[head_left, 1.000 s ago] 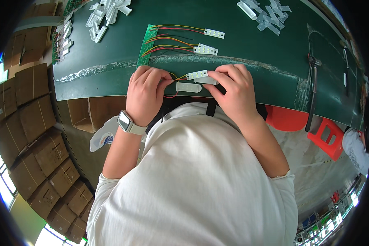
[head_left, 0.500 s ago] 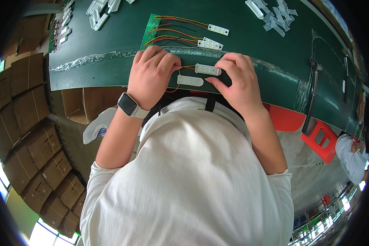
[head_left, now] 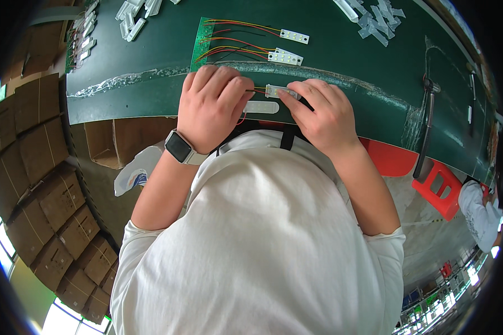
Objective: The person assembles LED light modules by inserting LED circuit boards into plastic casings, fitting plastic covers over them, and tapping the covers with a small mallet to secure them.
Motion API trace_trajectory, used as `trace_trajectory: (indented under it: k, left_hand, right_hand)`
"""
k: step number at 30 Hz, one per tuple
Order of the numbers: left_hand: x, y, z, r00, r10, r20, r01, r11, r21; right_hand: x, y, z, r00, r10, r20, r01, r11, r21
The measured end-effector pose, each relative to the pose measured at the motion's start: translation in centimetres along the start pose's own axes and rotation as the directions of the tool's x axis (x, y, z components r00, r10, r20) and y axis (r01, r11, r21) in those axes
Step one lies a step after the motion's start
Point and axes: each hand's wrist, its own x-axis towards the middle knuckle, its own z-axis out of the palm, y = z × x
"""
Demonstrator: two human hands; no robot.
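Between my hands is a small LED module in a pale casing, with thin red and yellow wires leaving its left end. My left hand, wearing a watch, is closed with thumb and forefinger pinched at those wires. Thumb and fingers of my right hand grip the module's right end, the thumb lying over its face. Just below lies a white rounded plastic piece with a red wire at its left end, which my left hand partly hides.
Beyond my hands, a green circuit board carries wires to LED strips. White casings lie at far left, clear film pieces at far right. A black rod-like tool crosses the right table edge. Red stools stand below.
My right thumb has moved up from beside the module onto its face. My left hand has shifted slightly right and now covers the left end of the lower white piece.
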Motion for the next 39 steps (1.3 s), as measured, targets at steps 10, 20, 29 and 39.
trace_trajectory:
  k: [10,20,29,39]
  left_hand:
    - [-4.7,0.0,-1.6,0.993,0.036,0.112,-0.033,0.999,-0.029]
    - [-6.1,-3.0,-7.6,0.974,0.013,0.227,0.012,0.994,-0.109]
    - [-1.2,-0.4,-0.2,0.998,0.041,-0.037,-0.041,0.999,-0.001]
    - [-0.6,-1.3,0.6,0.983,0.124,-0.132,-0.110,0.989,0.103]
  right_hand:
    - [0.7,0.7,-0.1,0.992,-0.128,0.004,0.127,0.992,0.014]
    - [0.5,0.8,0.6,0.995,-0.093,-0.021,0.094,0.994,0.059]
    - [0.7,0.1,0.1,0.998,-0.062,0.015,0.062,0.998,0.007]
    - [0.4,-0.2,1.1,0.999,-0.009,-0.039,0.010,1.000,0.008]
